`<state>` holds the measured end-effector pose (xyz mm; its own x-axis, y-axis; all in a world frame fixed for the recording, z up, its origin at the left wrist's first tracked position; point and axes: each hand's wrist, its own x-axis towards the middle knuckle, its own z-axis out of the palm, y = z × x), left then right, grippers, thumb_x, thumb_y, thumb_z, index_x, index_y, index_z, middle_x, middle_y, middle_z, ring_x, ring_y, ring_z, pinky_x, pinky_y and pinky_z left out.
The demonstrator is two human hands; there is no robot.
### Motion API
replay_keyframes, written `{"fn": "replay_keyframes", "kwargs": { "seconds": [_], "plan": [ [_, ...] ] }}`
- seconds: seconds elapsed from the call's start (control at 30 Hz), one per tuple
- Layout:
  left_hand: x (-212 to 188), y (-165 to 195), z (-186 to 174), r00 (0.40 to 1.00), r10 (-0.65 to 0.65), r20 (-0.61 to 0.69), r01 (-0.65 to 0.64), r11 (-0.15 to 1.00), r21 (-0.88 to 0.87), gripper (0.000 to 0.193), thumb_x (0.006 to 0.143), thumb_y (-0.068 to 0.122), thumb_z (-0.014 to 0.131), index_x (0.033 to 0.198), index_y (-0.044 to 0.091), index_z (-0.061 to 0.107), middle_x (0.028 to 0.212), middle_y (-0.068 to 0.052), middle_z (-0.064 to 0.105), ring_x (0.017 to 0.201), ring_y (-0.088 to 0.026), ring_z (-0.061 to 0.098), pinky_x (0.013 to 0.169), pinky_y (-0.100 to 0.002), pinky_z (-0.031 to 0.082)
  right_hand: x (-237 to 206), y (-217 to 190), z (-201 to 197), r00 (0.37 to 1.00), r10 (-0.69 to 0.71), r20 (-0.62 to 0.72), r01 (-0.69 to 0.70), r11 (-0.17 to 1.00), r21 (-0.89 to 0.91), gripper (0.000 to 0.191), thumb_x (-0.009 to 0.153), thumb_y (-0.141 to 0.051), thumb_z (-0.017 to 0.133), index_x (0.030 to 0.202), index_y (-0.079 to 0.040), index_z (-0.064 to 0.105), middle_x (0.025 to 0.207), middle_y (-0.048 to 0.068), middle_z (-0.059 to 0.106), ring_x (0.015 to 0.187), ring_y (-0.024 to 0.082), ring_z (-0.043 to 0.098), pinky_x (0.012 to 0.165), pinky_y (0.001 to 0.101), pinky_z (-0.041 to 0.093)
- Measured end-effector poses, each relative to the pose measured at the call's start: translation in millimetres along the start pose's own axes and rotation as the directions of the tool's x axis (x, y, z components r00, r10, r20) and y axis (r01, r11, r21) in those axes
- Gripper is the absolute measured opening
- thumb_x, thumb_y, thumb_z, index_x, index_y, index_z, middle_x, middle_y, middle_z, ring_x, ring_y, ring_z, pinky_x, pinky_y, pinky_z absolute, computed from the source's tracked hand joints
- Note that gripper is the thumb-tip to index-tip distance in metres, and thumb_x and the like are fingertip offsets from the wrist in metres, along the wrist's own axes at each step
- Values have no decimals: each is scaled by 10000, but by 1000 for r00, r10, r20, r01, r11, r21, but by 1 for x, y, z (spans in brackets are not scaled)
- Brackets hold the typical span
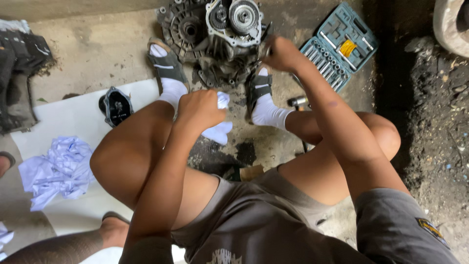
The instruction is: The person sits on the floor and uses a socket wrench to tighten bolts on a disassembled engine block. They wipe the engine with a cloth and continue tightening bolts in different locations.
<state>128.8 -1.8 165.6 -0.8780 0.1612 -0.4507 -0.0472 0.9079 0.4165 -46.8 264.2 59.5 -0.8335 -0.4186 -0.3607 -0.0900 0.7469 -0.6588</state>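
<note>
Greasy cast metal fills the top of the view: a gearbox housing [215,39] stands on the concrete floor [97,54] between the person's two sandalled feet. The right hand [281,54] is curled closed at the housing's right edge, apparently gripping a slim tool or fastener there, though what it has hold of is too hidden to name. The left hand [199,108] is bunched tight round a white rag [220,131], held above the left knee and clear of the metal.

Just right of the housing lies an open blue socket set [342,44], its sockets in rows. A hammer [297,101] rests on the floor beside the right foot. To the left, on a white sheet [68,117], sit a small dark cover part [116,105] and a heap of crumpled paper [58,171]. Another person's leg [73,244] enters at the lower left.

By my reading, the step in hand is working a fitting on the housing's right side while the rag waits for wiping. The next move calls for a steady purchase at that edge and a firm housing that does not rock between the feet.
</note>
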Motion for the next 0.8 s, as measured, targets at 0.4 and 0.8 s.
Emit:
{"fn": "replay_keyframes", "kwargs": {
  "seconds": [0.4, 0.8],
  "plan": [
    [-11, -1, -21, 997, -70, 31, 71, 997, -33, 361, 827, 314, 689, 1149, 171, 772, 949, -180, 756, 894, -381, 725, 791, -489, 548, -80, -50, -122, 999, -42, 15, 44, 935, -352, 464, 876, -425, 842, 1086, -20, 756, 880, 195, 737, 726, 296, 670, 661, 426, 531],
    [-11, 63, 9, 1000, 6, 28, 29, -123, -992, 380, 977, 276, 601, 1200, -14, 702, 1100, -76, 743, 1018, -147, 690, 893, -293, 520, -223, -212, -5, 777, -276, -566, 494, 825, 276, 472, 961, -80, 672, 1354, 65, 456, 1238, 258, 555, 1135, 402, 578, 961, 415, 487]
  ]
}}
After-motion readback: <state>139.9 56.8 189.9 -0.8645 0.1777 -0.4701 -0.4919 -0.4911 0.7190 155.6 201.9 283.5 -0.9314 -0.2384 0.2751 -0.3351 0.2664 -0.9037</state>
